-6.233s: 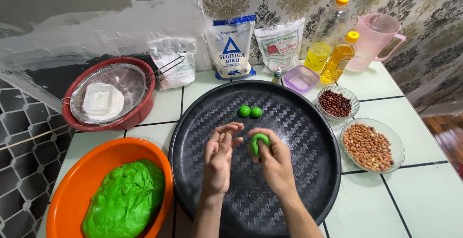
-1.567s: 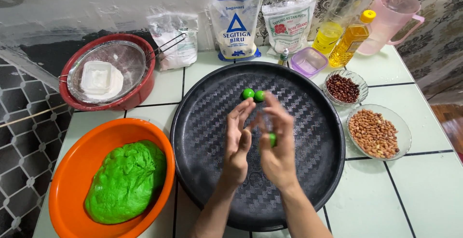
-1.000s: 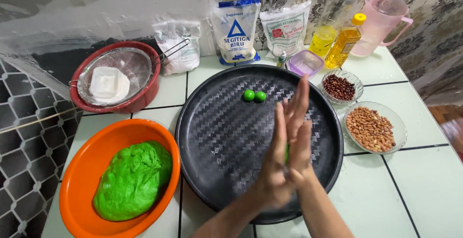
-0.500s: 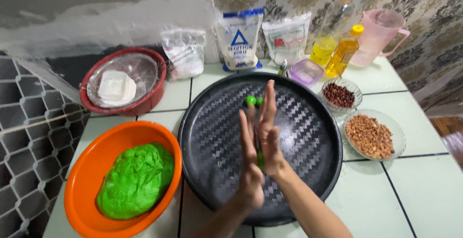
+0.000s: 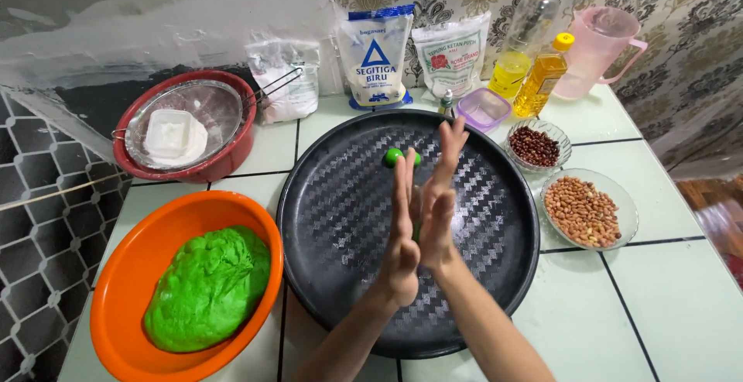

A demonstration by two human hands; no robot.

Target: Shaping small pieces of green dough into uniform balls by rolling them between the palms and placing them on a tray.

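My left hand (image 5: pixel 402 231) and my right hand (image 5: pixel 439 196) are pressed palm to palm, fingers straight and pointing away from me, above the round black tray (image 5: pixel 333 219). A small piece of green dough (image 5: pixel 416 232) is squeezed between the palms; only a sliver of it shows. Two small green dough balls (image 5: pixel 396 157) lie side by side on the far part of the tray, just beyond my fingertips. A big lump of green dough (image 5: pixel 207 287) fills the orange bowl (image 5: pixel 116 304) to the left of the tray.
A red bowl with a metal sieve and a white tub (image 5: pixel 182 130) stands at the back left. Flour bags (image 5: pixel 377 57), oil bottles (image 5: pixel 545 74) and a pink jug (image 5: pixel 596 51) line the wall. Glass dishes of red beans (image 5: pixel 536 147) and peanuts (image 5: pixel 584 210) sit to the right.
My hands went from shaping the green piece with the fingers low over the tray to flat palms pressed together, sliding against each other with the piece between them.
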